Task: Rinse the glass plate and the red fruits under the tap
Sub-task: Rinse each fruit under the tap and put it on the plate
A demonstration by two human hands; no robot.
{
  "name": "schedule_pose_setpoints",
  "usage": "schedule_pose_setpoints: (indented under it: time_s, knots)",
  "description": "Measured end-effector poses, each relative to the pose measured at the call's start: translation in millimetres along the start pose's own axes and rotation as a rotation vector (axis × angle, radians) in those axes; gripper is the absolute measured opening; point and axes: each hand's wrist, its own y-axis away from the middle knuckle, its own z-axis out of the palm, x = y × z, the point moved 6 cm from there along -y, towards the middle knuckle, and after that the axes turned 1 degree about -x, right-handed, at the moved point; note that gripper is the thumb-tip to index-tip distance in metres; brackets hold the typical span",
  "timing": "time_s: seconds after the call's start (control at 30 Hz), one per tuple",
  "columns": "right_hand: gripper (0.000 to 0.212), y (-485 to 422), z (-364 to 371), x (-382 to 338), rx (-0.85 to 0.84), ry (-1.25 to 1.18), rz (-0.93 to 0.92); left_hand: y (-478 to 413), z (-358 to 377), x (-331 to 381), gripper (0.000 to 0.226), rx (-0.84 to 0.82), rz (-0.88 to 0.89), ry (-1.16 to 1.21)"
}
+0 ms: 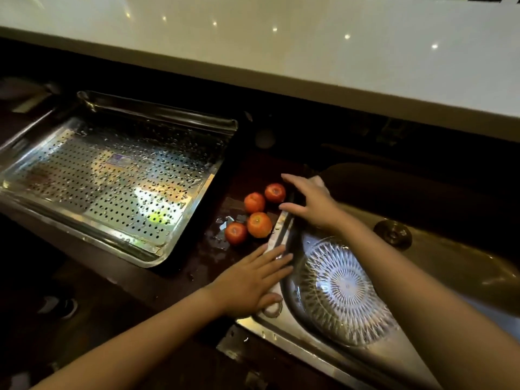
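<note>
glass plate [339, 288] lies flat in the near-left corner of the steel sink [464, 263], cut pattern showing, nothing on it. no stream of water on it, and the tap is not in view (a dark round knob behind the fruits may belong to it, cannot tell). four red fruits [259, 224] sit in a tight cluster on the dark counter [208, 257], just outside the sink's left rim, between sink and tray. small wet patches on the counter beside them.

left hand [253, 280]: flat, fingers straight and together, palm down on the sink rim just beside the plate's edge. holds nothing. right hand [308, 205]: fingers spread and loose over the rim beside the farthest fruit, thumb toward the cluster. grips nothing that i can make out.

progress, as a judgement: the plate is where it could be rinsed, but the glass does not show whether it has had water. the fruits are outside the sink, so either not yet rinsed or rinsed and set aside. the wet patches allow both.

further out: perforated steel tray [112, 178] to the left, beaded with droplets. sink drain [392, 235] beyond the plate. pale worktop [281, 38] across the back.
</note>
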Motion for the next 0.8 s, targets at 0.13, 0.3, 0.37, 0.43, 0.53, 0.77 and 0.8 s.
schedule_pose_setpoints:
  time_s: [0.13, 0.3, 0.37, 0.43, 0.53, 0.77, 0.8]
  knots:
    - [0.067, -16.8, 16.5, 0.0, -0.015, 0.014, 0.021, 0.8, -0.5, -1.7, 0.057, 0.088, 0.016, 0.048]
    - [0.055, -10.1, 9.9, 2.0, 0.126, -0.117, 0.092, -0.6, 0.5, -3.6, 0.06, 0.003, 0.003, 0.127]
    - [0.054, 0.5, -5.8, -0.5, 0.181, -0.152, 0.101, -3.3, -6.6, -6.0, 0.059, 0.007, -0.039, 0.336]
    - [0.053, 15.7, -29.5, -5.9, 0.225, -0.15, 0.078, -7.3, -30.4, -11.5, 0.052, 0.149, -0.11, 0.593]
    - [0.052, 47.8, -76.3, -22.0, 0.295, -0.095, 0.021, -17.2, -83.7, -25.7, 0.04, 0.466, -0.264, 0.845]
    - [0.049, 146.8, -177.9, -55.0, 0.467, 0.007, 0.047, -92.5, -174.7, -9.8, 0.034, 0.461, -0.402, 1.9]
    - [0.05, 160.9, -186.6, -56.2, 0.472, 0.02, 0.072, -102.1, -187.4, 5.4, 0.034, 0.397, -0.339, 2.023]
